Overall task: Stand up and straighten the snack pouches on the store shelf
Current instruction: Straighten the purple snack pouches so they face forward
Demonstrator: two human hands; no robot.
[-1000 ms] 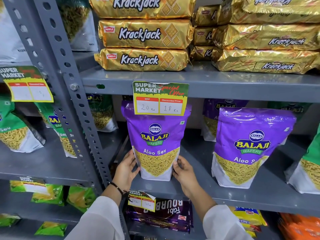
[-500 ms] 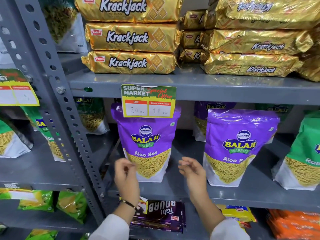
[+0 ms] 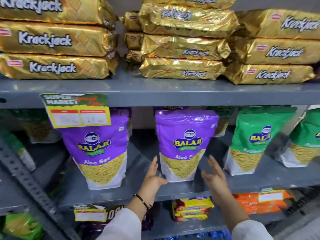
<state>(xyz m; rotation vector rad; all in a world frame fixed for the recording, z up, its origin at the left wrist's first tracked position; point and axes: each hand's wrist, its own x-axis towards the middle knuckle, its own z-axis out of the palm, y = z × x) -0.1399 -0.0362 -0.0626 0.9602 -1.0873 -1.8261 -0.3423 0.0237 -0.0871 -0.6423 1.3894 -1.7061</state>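
**Both hands open around the second purple pouch**

On the grey middle shelf [image 3: 173,193], two purple Balaji Aloo Sev pouches stand upright, well apart from each other. Left of the pair, the first purple pouch [image 3: 100,153] has its top partly hidden behind a green and yellow price tag [image 3: 76,110] hanging from the shelf edge above. At the centre stands the second purple pouch [image 3: 185,144], facing forward, and both hands frame its lower part.

Just beside the pouch's bottom left corner is the left hand [image 3: 154,177], its fingers [image 3: 154,161] spread wide and pointing up; whether the thumb touches the pouch is unclear through the blur. Near the bottom right corner, the right hand [image 3: 214,177] is also open, fingers loose and empty, a little apart from the pouch. White sleeves cover both forearms, and a dark bracelet [image 3: 142,200] circles the left wrist.

Further right on the same shelf stands a green Balaji pouch [image 3: 256,141], upright. Gold Krackjack packs [image 3: 52,40] lie stacked flat on the shelf above.
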